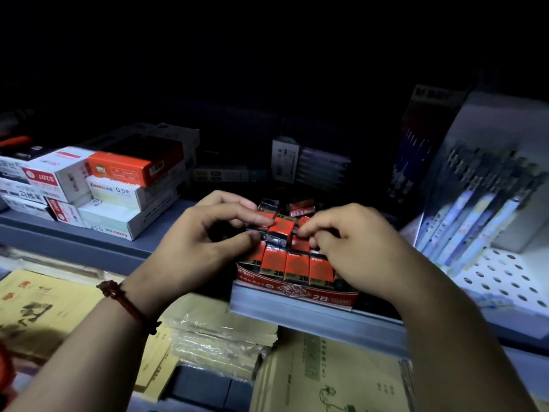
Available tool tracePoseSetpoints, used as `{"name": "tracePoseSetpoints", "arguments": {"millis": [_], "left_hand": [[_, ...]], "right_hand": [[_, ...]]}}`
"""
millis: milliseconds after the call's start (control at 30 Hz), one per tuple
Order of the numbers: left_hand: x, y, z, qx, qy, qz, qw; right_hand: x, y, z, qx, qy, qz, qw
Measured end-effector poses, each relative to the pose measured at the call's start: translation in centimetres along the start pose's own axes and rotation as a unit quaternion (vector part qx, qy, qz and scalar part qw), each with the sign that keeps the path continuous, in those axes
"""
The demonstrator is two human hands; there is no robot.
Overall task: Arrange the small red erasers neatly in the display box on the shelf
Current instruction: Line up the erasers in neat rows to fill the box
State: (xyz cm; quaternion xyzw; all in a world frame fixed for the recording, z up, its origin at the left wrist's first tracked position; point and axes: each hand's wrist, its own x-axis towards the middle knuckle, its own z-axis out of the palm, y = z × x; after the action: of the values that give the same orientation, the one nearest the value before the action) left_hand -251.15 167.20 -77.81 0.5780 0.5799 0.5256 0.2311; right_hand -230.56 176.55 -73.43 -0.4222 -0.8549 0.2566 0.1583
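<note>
Head view: only this one view is given, and the back of the shelf is dark.
Left grip (202, 233): closed on the raised eraser (280, 228), which is pinched at its left end between forefinger and thumb, probably so that it can be turned square before it is set down.
Right grip (350, 242): the fingers are curled and the tips touch the right edge of the same eraser, apparently to steady it; whether anything is truly pinched cannot be told.
Front row (297, 266): just below both grips, erasers are stood upright side by side against the front wall, with the 2B faces outward so they can be read.
Loose erasers (300, 208): beyond the grips, some are lying tilted and not yet ordered.
Display box (315, 297): under the grips, at the front edge of the shelf (297, 315).
Stacked boxes (118, 188): well to the left of the left grip.
Pens (475, 209): well to the right of the right grip.
Progress: judged as partly done.
</note>
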Motion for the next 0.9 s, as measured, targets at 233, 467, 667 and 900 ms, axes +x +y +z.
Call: {"name": "tracePoseSetpoints", "arguments": {"millis": [233, 467, 667, 900], "left_hand": [[0.1, 0.0, 0.3, -0.02, 0.018, -0.006, 1.0], [0.1, 0.1, 0.4, 0.012, 0.015, -0.008, 1.0], [0.0, 0.1, 0.7, 0.017, 0.024, -0.001, 1.0], [0.3, 0.0, 0.8, 0.048, 0.03, 0.03, 0.998]], "right_hand": [[0.3, -0.8, 1.3, 0.063, 0.048, -0.024, 0.997], [0.8, -0.6, 1.5, 0.177, 0.075, -0.01, 0.981], [0.5, 0.1, 0.0, 0.264, 0.128, 0.015, 0.956], [0.0, 0.9, -1.4, 0.214, 0.077, 0.013, 0.974]]}}
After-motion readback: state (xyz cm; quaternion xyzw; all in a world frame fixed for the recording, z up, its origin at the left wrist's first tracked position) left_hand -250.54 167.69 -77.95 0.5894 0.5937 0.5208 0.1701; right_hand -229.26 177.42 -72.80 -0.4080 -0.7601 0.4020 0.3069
